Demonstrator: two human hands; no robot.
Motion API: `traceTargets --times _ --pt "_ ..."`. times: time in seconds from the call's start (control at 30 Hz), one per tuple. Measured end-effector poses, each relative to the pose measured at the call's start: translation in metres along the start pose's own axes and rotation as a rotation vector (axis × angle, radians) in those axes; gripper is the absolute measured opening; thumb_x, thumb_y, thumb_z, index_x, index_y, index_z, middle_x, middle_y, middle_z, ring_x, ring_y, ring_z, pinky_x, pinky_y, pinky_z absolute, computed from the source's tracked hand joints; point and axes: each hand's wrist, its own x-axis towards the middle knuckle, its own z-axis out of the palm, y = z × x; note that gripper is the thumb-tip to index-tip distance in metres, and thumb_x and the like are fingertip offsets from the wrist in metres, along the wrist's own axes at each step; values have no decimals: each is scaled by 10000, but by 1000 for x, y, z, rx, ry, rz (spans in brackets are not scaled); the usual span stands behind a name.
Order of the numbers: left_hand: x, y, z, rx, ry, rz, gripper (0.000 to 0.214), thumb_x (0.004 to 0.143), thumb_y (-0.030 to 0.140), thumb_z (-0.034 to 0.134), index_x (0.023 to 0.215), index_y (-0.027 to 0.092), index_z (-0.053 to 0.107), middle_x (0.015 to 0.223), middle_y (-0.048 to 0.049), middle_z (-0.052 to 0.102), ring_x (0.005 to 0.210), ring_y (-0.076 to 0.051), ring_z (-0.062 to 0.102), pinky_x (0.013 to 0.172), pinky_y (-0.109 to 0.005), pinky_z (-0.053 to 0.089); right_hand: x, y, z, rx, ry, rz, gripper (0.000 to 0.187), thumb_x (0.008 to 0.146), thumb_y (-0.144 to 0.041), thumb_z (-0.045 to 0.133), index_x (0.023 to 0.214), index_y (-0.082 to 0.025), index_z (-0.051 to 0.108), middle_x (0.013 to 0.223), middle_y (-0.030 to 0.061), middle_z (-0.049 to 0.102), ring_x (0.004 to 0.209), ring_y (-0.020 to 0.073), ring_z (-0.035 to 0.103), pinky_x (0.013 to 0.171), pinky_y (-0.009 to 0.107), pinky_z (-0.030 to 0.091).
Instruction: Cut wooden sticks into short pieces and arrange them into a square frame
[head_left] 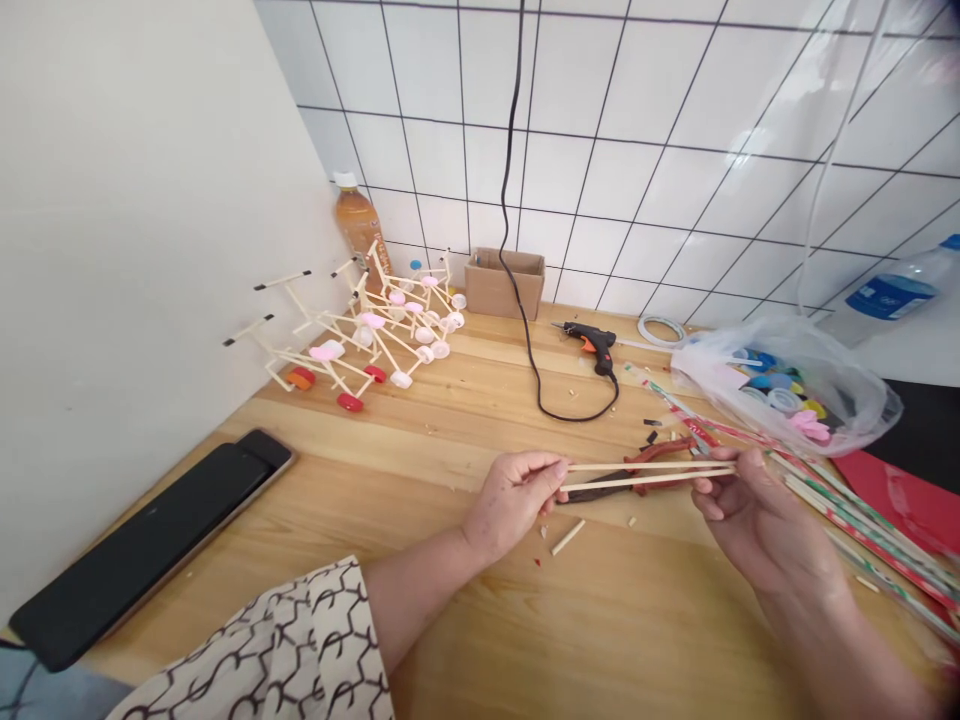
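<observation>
Two thin pale wooden sticks (pixel 649 473) stretch side by side between my hands above the table. My left hand (pixel 517 495) pinches their left ends between thumb and fingers. At the other end my right hand (pixel 757 520) is closed round them, with the thumb on top. Pliers with red handles (pixel 660 457) lie on the table behind the sticks, partly covered by them. A short piece of stick (pixel 568 537) and small scraps lie below, near my left hand.
Small stick-built tricycles (pixel 367 330) with bottle-cap wheels stand at the back left. A glue gun (pixel 592 345), a cardboard box (pixel 505 283) and a drink bottle (pixel 360 225) are behind. At right are a bag of caps (pixel 787 390) and packaged sticks (pixel 870 520); a black device (pixel 150 540) lies left.
</observation>
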Motion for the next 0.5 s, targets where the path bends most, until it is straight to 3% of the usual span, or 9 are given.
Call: traceTargets --times 0.23,0.5 --pt "0 1 -2 23 -40 12 298 793 364 550 847 97 671 610 -11 563 486 -59 419 494 -196 333 0 0 3 -15 5 -13 211 623 -356 765 711 -195 661 642 -18 590 514 94 532 354 166 386" --pt "0 0 -4 82 -81 35 288 810 360 520 667 122 597 614 -5 552 504 -66 425 501 -194 341 1 1 1 7 -2 -13 225 602 -344 781 714 -187 665 655 -22 632 528 93 573 370 151 420"
